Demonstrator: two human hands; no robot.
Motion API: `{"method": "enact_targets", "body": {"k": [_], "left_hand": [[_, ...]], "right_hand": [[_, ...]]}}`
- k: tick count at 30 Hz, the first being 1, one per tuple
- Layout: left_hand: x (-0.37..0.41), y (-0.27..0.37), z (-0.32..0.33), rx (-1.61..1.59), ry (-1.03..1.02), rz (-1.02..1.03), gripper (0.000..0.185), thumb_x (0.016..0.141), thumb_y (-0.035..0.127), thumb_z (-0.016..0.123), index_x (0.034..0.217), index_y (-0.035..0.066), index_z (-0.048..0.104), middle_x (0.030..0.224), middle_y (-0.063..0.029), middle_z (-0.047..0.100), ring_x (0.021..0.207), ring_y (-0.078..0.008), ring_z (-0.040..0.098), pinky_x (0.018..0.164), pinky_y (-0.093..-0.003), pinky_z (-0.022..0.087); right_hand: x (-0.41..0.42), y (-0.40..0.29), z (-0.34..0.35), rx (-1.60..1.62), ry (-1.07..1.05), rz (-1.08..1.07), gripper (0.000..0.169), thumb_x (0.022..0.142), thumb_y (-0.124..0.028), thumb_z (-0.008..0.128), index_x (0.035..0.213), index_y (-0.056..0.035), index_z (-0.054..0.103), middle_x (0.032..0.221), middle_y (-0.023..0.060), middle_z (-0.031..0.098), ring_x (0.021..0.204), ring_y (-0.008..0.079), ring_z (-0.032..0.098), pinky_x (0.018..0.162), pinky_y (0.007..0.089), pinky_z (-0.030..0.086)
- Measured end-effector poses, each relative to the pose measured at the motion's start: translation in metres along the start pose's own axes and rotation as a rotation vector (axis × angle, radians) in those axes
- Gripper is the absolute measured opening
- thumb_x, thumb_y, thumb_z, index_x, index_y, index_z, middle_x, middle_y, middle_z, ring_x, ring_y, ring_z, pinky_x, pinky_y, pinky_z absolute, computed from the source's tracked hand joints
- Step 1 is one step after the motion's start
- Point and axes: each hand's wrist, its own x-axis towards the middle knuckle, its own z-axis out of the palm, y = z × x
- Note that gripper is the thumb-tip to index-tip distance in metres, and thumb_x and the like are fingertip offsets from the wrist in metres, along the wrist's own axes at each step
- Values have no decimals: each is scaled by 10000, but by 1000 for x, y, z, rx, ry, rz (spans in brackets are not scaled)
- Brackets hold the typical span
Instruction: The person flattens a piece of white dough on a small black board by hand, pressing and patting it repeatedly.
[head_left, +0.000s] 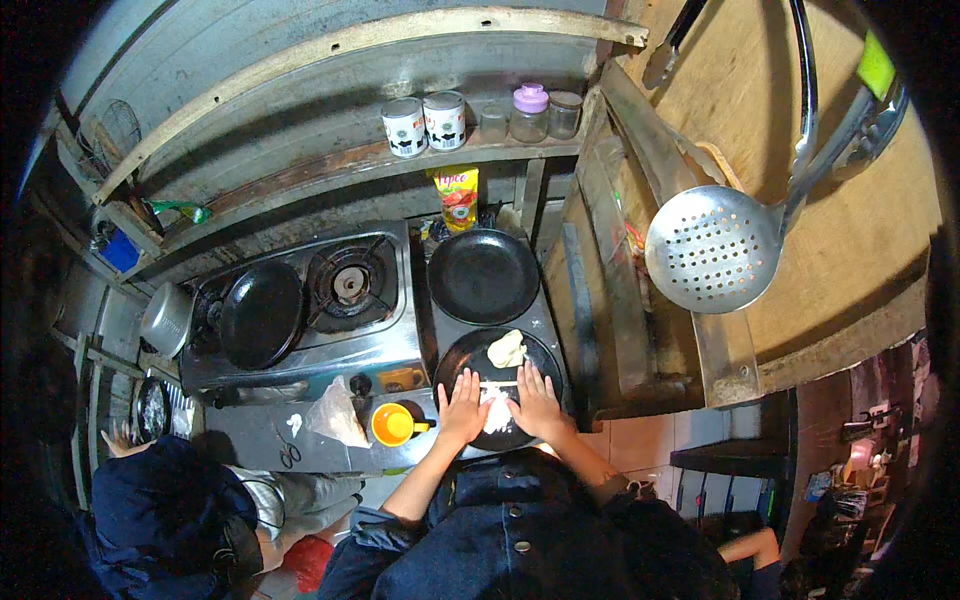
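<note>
My left hand (463, 409) and my right hand (538, 405) lie palms down, fingers stretched forward, on a round black pan (450, 367). Between them shows a thin pale strip of dough (498, 384). Its ends run under my fingers and are hidden. White flour (496, 417) is scattered on the pan between my thumbs. Just beyond my fingertips rests a soft, pale lump of dough (507, 349). Neither hand grips anything.
A second black pan (484, 276) sits behind. To the left are a yellow mug (393, 424), a plastic bag (337, 414), scissors (288, 454) and a gas stove (379, 337) bearing a black pan (262, 315). A skimmer (712, 247) hangs right. Another person (172, 487) is at left.
</note>
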Motion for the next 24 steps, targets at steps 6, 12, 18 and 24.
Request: {"method": "enact_targets", "body": {"k": [6, 12, 18, 24], "left_hand": [[-21, -9, 11, 69, 78, 28, 669, 910, 484, 361, 1413, 55, 261, 1468, -127, 260, 1356, -230, 258, 1085, -549, 42], [5, -15, 15, 96, 175, 5, 683, 894, 473, 399, 1402, 34, 276, 1460, -140, 273, 1354, -229, 263, 1089, -542, 46], [-27, -14, 16, 159, 122, -3, 710, 879, 492, 420, 1405, 39, 272, 1460, -129, 277, 1352, -225, 261, 1093, -534, 55], [-9, -15, 17, 123, 269, 16, 628, 869, 412, 470, 1363, 38, 366, 1441, -114, 321, 1342, -213, 278, 1091, -535, 78]], "right_hand": [[-18, 0, 1, -39, 32, -10, 753, 875, -487, 431, 1385, 39, 254, 1467, 208, 200, 1364, 303, 204, 1097, 468, 151], [6, 12, -5, -34, 116, -9, 805, 843, -480, 502, 1396, 32, 217, 1472, 193, 198, 1365, 295, 200, 1100, 469, 122], [-24, 12, -5, -54, 38, -21, 807, 835, -508, 501, 1386, 29, 258, 1466, 185, 219, 1362, 285, 213, 1094, 495, 132], [-7, 17, -1, -72, 166, -29, 753, 842, -471, 513, 1371, 21, 300, 1458, 159, 255, 1350, 275, 237, 1088, 520, 122]]}}
